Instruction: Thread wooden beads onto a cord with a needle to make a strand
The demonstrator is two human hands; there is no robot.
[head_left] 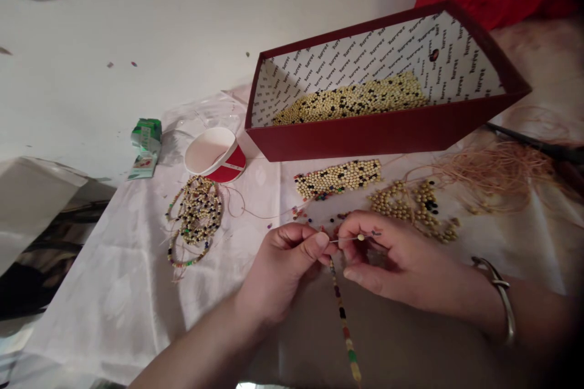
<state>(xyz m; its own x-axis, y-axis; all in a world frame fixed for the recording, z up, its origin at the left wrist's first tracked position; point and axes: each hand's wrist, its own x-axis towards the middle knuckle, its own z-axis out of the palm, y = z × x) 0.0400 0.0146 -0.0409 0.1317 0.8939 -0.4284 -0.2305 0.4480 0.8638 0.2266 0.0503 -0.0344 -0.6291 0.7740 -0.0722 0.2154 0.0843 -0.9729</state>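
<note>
My left hand is closed, its thumb and forefinger pinching a thin needle. A strand of beads, mostly pale with dark, red and green ones, hangs below these fingers. My right hand is curled around the needle's other side, with the thumb held a little apart. One pale bead shows at its fingers, along the needle's line. Part of the needle is hidden behind the right fingertips. Loose pale and dark beads lie just beyond the right hand, and a flat beaded panel lies beyond both hands.
A dark red box holding many pale and black beads stands at the back. To the left are a paper cup, coiled bead strands and a green packet. Tangled thread lies at right on the white-covered table.
</note>
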